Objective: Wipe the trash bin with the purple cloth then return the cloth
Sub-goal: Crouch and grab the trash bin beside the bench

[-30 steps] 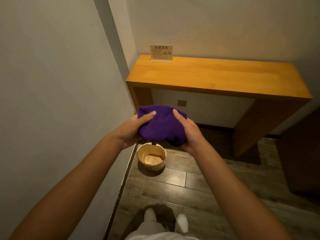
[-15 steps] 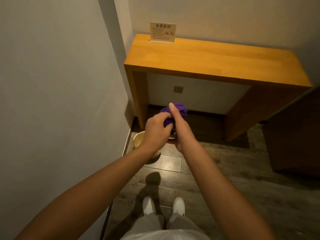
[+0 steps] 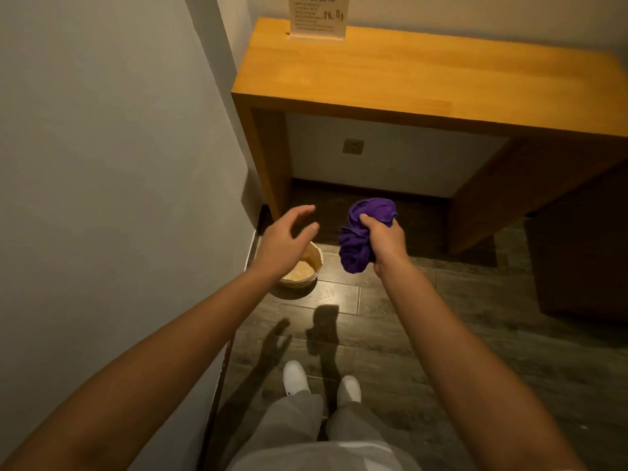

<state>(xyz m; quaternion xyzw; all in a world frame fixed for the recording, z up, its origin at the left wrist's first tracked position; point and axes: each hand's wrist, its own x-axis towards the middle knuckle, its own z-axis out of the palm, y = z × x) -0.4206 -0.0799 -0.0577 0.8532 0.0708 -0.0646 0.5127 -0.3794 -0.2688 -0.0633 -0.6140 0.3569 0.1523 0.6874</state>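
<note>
A small round tan trash bin [image 3: 306, 271] stands on the floor against the left wall, in front of the desk's left leg. My left hand [image 3: 283, 241] hovers over the bin with its fingers spread and covers part of the rim. My right hand [image 3: 385, 241] is closed on the bunched purple cloth [image 3: 358, 237], held in the air to the right of the bin and apart from it.
A wooden desk [image 3: 424, 73] stands ahead against the wall, with a small sign card [image 3: 317, 15] at its back left. A wall socket [image 3: 353, 146] sits under it. The grey wall [image 3: 119, 164] runs close on the left. A dark cabinet [image 3: 584, 253] is on the right. My white shoes [image 3: 295, 377] stand on the wood-look floor.
Both hands held the cloth before. Now my left hand has let go and reached out over the bin, while my right hand alone keeps the crumpled cloth. The view has moved closer and lower.
</note>
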